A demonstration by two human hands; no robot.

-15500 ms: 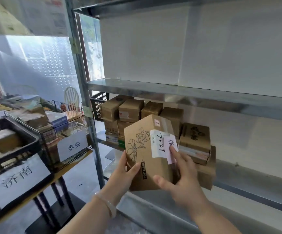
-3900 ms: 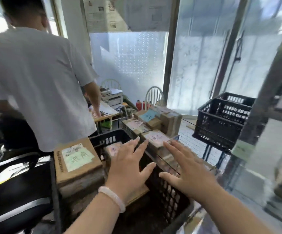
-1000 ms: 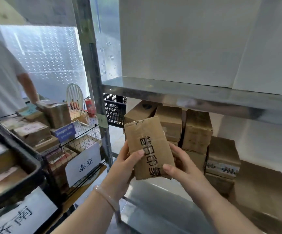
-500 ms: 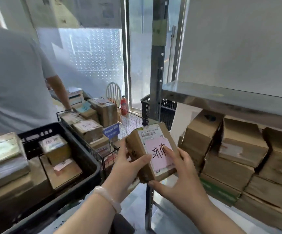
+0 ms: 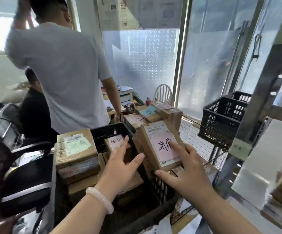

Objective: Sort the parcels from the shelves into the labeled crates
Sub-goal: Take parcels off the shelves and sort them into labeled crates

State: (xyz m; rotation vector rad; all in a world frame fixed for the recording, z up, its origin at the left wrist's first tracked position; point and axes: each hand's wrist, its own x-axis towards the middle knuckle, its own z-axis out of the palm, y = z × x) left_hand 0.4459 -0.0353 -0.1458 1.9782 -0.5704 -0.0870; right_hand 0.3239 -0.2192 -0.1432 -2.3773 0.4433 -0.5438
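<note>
Both hands held one cardboard parcel (image 5: 160,149) above the right rim of the black crate (image 5: 113,132). The left hand (image 5: 120,169) was spread, thumb pressed to the parcel's left side wall; the right hand (image 5: 187,173) cupped its near right corner, forefinger lying across the pink note (image 5: 164,146) on the top face. Neither hand was closed; the parcel was pinched between them. The parcel was tilted, label face up and toward the camera, its long axis running from near right to far left. In the crate lay a large taped parcel with a green note (image 5: 77,152) and a smaller parcel with a pink note (image 5: 115,142), whose handwriting appeared to match. To finish the step well, the parcel should probably be lowered flat into the free space beside the smaller one, label up, with its long axis along the crate wall, and clear of the rim. Beyond stood a wire basket of parcels (image 5: 155,115), an empty black crate (image 5: 224,119) and a person in a grey shirt (image 5: 64,73).
</note>
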